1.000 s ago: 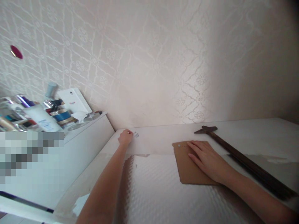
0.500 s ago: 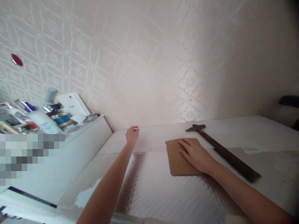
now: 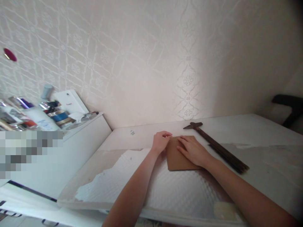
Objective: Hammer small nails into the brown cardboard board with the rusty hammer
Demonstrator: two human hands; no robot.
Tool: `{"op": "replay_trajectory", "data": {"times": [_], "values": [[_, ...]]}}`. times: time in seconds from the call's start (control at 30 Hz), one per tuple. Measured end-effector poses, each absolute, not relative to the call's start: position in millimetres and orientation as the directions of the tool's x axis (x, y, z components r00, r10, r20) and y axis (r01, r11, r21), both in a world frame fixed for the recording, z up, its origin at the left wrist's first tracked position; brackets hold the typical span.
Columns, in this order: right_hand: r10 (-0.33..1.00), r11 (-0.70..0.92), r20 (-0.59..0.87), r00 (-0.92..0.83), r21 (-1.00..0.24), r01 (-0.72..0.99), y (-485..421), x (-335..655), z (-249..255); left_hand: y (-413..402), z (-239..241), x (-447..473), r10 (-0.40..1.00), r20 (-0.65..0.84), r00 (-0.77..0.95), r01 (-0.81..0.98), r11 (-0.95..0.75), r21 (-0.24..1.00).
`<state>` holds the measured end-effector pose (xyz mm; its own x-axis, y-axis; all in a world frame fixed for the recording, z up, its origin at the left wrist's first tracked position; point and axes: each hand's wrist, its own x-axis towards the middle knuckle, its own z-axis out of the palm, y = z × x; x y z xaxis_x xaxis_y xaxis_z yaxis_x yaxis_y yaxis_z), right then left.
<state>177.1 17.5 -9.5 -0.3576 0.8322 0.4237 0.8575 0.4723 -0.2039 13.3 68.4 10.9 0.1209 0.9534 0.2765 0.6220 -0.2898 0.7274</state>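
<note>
A piece of brown cardboard [image 3: 180,159] lies flat on the table. My right hand [image 3: 195,151] rests on its upper right part with the fingers stretched out, pressing on it. At the cardboard's upper left corner is my left hand [image 3: 161,142], thumb and fingertips pinched together; whatever they hold is too small to make out. Several tiny dark metal pieces that look like nails [image 3: 132,132] lie to the left of that hand. Right of the cardboard, a hammer [image 3: 213,145] with a dark wooden handle lies slanted, its head towards the wall.
White bubbly sheeting [image 3: 113,179] covers part of the white table [image 3: 236,129]. On the left a white cabinet [image 3: 78,145] holds bottles, jars and a white box [image 3: 71,102]. A patterned wall [image 3: 146,63] rises behind. A black curved object [image 3: 288,105] shows at far right.
My left hand has moved right, from the far left part of the table to the cardboard's corner, uncovering the tiny metal pieces. My right hand stays on the cardboard. The view has shifted slightly.
</note>
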Motion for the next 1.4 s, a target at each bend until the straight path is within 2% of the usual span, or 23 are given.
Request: {"op": "replay_trajectory", "data": {"times": [0.27, 0.63, 1.0, 1.4], "values": [[0.844, 0.462, 0.399, -0.359, -0.198, 0.865, 20, 178, -11, 64, 12, 13, 0.945, 0.27, 0.183, 0.639, -0.323, 0.698], [0.863, 0.446, 0.372, -0.341, -0.247, 0.86, 20, 178, -10, 63, 12, 8, 0.954, 0.224, 0.2, 0.659, -0.3, 0.69], [0.865, 0.442, 0.367, -0.342, -0.235, 0.866, 19, 178, -9, 62, 11, 8, 0.956, 0.208, 0.209, 0.662, -0.295, 0.689], [0.86, 0.451, 0.371, -0.35, -0.229, 0.863, 19, 179, -8, 59, 11, 7, 0.909, 0.295, 0.295, 0.718, -0.415, 0.558]]}}
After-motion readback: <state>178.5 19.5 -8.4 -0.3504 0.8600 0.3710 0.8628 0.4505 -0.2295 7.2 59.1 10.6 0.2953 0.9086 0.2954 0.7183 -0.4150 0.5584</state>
